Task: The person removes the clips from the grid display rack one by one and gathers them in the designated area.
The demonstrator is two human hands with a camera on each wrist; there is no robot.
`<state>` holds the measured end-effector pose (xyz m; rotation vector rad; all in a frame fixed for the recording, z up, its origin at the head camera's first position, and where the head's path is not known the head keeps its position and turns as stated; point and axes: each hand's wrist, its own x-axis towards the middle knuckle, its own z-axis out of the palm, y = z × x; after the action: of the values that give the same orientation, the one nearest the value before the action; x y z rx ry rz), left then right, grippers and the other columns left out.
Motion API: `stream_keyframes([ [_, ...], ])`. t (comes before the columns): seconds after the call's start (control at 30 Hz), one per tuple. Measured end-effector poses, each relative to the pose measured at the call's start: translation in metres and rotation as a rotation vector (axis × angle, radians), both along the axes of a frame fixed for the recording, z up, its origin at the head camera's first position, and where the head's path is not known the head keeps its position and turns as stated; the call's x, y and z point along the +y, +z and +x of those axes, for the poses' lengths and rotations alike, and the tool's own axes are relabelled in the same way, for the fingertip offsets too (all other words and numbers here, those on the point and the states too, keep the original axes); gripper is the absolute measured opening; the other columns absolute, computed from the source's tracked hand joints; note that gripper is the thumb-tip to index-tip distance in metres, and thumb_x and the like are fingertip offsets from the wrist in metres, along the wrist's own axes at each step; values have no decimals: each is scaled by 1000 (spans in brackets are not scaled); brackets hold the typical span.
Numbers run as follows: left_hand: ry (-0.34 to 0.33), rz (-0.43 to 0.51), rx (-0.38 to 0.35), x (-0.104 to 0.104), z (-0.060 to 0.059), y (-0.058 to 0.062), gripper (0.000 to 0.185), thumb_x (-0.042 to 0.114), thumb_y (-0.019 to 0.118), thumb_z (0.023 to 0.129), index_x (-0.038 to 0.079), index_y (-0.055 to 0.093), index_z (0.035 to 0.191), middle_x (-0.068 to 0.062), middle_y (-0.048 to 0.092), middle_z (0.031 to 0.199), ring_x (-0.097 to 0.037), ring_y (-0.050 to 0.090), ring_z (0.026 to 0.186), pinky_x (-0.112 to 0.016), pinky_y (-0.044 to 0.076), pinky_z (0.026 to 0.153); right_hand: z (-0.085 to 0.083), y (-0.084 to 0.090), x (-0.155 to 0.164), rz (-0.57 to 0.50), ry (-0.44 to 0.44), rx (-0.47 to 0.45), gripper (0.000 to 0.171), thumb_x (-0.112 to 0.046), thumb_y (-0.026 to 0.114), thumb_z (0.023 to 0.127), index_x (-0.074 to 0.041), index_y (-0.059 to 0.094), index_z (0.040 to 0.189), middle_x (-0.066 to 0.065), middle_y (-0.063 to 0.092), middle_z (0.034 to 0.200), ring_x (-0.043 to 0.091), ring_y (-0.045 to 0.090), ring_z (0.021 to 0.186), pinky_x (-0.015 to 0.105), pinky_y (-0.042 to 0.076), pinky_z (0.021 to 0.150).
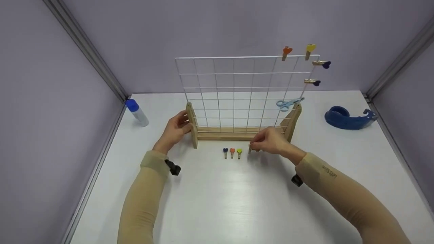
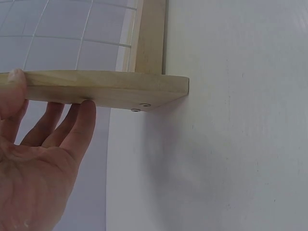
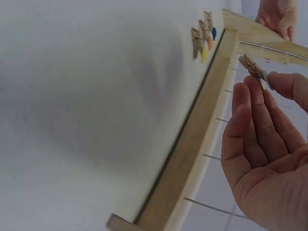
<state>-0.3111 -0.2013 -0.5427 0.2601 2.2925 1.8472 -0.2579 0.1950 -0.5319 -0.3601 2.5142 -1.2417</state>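
A white wire grid panel in a light wooden stand [image 1: 242, 101] is seen upright on the white bench [image 1: 217, 203]. The stand's left wooden foot [image 2: 110, 89] is gripped by the left hand [image 1: 174, 130]: its thumb lies on the foot's top edge and the fingers [image 2: 79, 127] touch the underside, as shown by the left wrist view.

A small wooden clothespin [image 3: 254, 70] is pinched between thumb and fingertips of the right hand [image 1: 269, 141], just in front of the stand's base rail and near its right foot. In the head view this clothespin [image 1: 250, 149] is mostly hidden by the fingers.

Three small wooden clothespins with heart tips are laid in a row on the bench just in front of the stand's base: a dark blue one [image 1: 225, 152], an orange one [image 1: 232, 152] and a yellow one [image 1: 239, 153].

Four more heart pins are clipped at the grid's upper right corner: orange [image 1: 286, 52] and yellow [image 1: 309, 50] on the top edge, two dark blue [image 1: 322, 63] [image 1: 312, 82] on the right edge. Light blue scissors [image 1: 288, 103] hang low on the grid's right side.

A blue-capped glue stick [image 1: 136, 112] stands left of the stand, and a blue tape dispenser [image 1: 349, 118] sits to its right.
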Motion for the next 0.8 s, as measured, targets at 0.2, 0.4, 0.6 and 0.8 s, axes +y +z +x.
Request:
stream_keyframes([
  [0.2, 3, -15, 3, -1, 0, 1, 65, 1, 65, 111, 10, 44, 172, -26, 54, 168, -42, 57, 156, -50, 56, 127, -11, -25, -11, 37, -41, -153, 15, -18, 84, 99, -6, 90, 106, 7, 87, 94, 12, 78, 80, 25, 67, 71],
  [0.4, 0, -28, 8, 0, 2, 2, 65, 3, 67, 111, 10, 44, 172, -24, 55, 168, -41, 57, 157, -51, 56, 127, -17, -32, -16, 99, -41, -228, 15, -21, 84, 99, -8, 90, 105, 3, 85, 89, 12, 74, 77, 23, 63, 67],
  [0.6, 4, -16, 1, -1, 2, 3, 65, 3, 67, 111, 10, 45, 172, -24, 55, 167, -41, 58, 155, -47, 59, 124, -21, -34, -18, 74, -57, -290, 15, -19, 84, 99, -6, 89, 105, 5, 87, 89, 11, 77, 73, 24, 66, 67],
  [0.8, 9, -9, 3, -1, 3, 2, 66, 1, 66, 110, 8, 45, 171, -27, 56, 166, -42, 60, 153, -39, 64, 117, -21, -35, -18, 73, -49, -255, 14, -16, 83, 100, -5, 89, 107, 7, 87, 91, 11, 78, 74, 23, 67, 68],
])
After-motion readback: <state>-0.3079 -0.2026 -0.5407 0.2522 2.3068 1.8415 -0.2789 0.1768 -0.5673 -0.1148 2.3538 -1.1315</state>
